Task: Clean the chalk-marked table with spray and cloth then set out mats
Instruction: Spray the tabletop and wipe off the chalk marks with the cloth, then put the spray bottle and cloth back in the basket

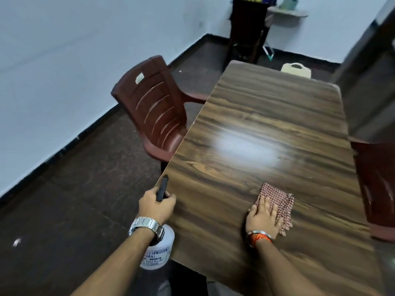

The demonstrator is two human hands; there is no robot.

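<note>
A long wood-grain table (267, 107) runs away from me. My left hand (156, 205) grips the black trigger head of a white spray bottle (158, 253), held just off the table's near left edge. My right hand (263, 216) lies flat on a red-and-white checked cloth (277, 197), pressing it onto the near part of the tabletop. A pale, whitish patch (245, 146) shows on the middle of the table; I cannot tell whether it is chalk or glare. No mats are in view.
A maroon plastic chair (154, 107) stands at the table's left side, another maroon chair (376, 184) at the right. A cream chair back (296, 70) shows at the far end. A dark cabinet (248, 28) stands against the far wall. Dark floor lies to the left.
</note>
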